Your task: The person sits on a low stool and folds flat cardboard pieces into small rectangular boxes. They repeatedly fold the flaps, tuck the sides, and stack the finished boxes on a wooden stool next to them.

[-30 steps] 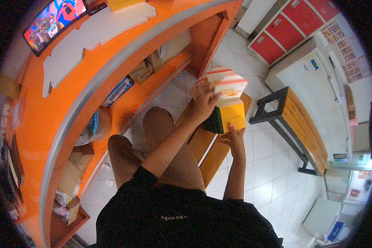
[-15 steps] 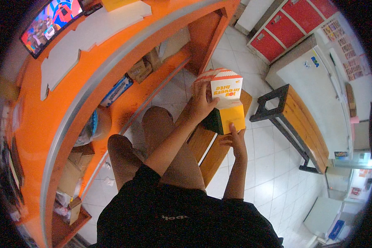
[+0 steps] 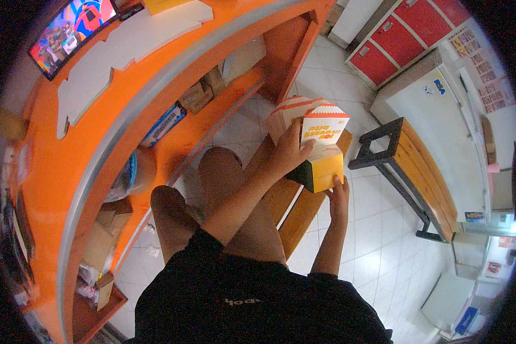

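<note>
Nearest, the right hand [image 3: 339,198] presses its fingers against the lower yellow side of a cardboard box [image 3: 321,152], gripping it from below. Just above, the left hand [image 3: 289,152] wraps around the box's upper part, beside its raised white flap. Both hold the box in the air above a wooden bench [image 3: 289,203]. Farther off, an orange worktop [image 3: 97,126] curves away, with cartons on its lower shelf.

A folded paperboard carton [image 3: 321,150], yellow-orange on its lower body with a dark green side face and a white, orange-striped scalloped top flap standing open, is held up tilted in mid-air to the right of the orange tabletop [image 3: 69,160], above a wooden bench [image 3: 295,206].
</note>
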`<state>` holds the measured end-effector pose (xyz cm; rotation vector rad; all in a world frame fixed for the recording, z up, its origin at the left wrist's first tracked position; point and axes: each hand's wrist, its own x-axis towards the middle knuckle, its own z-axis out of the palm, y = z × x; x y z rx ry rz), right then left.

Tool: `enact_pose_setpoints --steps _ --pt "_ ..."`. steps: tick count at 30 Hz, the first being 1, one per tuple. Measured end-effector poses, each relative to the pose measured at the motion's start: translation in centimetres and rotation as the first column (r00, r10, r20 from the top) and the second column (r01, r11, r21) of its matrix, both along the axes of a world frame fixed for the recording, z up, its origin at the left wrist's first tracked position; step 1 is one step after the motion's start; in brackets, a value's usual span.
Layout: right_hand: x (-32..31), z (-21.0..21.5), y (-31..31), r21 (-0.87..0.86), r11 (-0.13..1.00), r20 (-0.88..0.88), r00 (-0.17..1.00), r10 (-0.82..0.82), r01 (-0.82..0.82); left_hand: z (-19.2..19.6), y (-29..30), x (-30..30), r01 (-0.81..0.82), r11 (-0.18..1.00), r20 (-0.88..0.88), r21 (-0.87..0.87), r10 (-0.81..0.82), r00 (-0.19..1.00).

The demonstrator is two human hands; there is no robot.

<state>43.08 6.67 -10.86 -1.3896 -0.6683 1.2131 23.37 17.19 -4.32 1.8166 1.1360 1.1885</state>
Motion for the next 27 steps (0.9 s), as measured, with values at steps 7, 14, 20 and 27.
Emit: enact_pose_setpoints --steps 7,14,20,27 --pt "-0.4 -1.0 1.7 -0.037 0.996 0.349 0.933 0.088 -0.080 -3.5 1.7 0.1 -0.047 0.999 -0.060 -0.023 0.045 0.997" --pt "-0.7 -3.0 5.7 0.244 0.959 0.817 0.564 -0.124 -0.142 -3.7 2.7 0.0 -0.065 0.997 0.025 -0.035 0.065 0.998" --pt "0.1 -4.2 6.3 0.193 0.980 0.598 0.798 -0.071 -0.057 -3.9 2.9 0.2 -0.106 0.961 -0.288 0.254 0.180 0.941" --pt "-4.0 1.0 7.6 0.165 0.952 0.960 0.263 -0.095 -0.258 -6.2 3.9 0.1 -0.128 0.969 0.230 -0.209 0.176 0.957"
